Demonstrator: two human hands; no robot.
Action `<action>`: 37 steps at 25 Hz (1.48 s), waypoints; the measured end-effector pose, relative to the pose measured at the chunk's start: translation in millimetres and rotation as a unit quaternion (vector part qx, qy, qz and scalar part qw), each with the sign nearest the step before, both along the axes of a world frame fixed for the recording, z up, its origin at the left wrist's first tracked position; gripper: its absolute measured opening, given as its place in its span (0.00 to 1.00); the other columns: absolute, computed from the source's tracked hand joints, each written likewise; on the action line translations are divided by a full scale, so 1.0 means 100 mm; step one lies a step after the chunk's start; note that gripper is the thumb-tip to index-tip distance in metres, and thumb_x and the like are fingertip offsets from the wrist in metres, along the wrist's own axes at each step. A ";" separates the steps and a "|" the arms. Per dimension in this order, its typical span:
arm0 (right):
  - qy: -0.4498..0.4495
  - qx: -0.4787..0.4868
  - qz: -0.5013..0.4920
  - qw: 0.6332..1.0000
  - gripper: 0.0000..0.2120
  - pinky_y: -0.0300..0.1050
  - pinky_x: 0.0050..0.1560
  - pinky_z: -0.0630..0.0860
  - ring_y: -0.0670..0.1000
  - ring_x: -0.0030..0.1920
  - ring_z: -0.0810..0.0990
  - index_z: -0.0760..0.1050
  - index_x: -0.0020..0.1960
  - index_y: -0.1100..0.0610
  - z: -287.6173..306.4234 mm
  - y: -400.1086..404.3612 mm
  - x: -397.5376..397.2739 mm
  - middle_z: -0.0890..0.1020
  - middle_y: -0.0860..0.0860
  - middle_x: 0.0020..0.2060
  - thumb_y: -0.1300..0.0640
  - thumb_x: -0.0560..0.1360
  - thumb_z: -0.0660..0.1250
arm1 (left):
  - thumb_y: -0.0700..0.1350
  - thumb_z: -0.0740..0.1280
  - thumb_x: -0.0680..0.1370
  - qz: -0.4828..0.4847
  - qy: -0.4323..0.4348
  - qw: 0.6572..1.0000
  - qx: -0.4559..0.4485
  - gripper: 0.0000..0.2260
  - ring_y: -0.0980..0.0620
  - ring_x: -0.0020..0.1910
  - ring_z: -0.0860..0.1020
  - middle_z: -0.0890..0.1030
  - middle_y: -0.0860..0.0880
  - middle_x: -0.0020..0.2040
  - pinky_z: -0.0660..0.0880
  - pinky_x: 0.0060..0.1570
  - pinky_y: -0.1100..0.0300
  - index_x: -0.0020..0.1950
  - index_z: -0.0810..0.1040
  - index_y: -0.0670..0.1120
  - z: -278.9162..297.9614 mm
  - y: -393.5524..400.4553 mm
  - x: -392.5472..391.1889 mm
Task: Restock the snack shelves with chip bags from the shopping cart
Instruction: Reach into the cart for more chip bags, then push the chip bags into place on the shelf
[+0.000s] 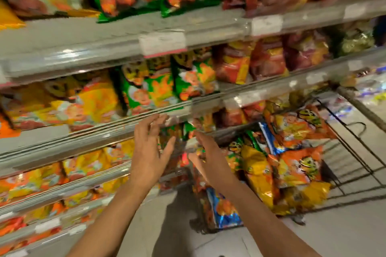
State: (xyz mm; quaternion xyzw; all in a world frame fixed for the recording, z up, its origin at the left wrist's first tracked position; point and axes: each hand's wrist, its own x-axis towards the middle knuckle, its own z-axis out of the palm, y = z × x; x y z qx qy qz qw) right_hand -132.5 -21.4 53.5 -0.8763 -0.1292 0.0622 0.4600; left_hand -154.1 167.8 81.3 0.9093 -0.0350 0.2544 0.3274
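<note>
Orange chip bags point(296, 165) beside right hand point(208, 158).

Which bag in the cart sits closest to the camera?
The blue bag at the near end of the shopping cart, just under the right forearm. The other bags beyond it are mostly yellow and orange.

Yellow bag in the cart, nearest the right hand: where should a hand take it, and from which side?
Probably by its upper end, coming from above. The yellow bag lies tilted on the pile in the cart, upper end free, lower end wedged among other bags. The right hand, open, is already beside it; the left hand is open too.
</note>
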 end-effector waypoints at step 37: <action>0.410 0.571 -0.442 0.558 0.45 0.61 0.57 0.80 0.62 0.60 0.83 0.69 0.73 0.50 -2.21 -3.50 0.51 0.82 0.58 0.63 0.55 0.61 0.85 | 0.71 0.78 0.55 -0.273 0.544 0.789 0.080 0.32 0.75 0.49 0.78 0.81 0.72 0.49 0.72 0.40 0.76 0.57 0.76 0.67 -1.14 -4.14 3.29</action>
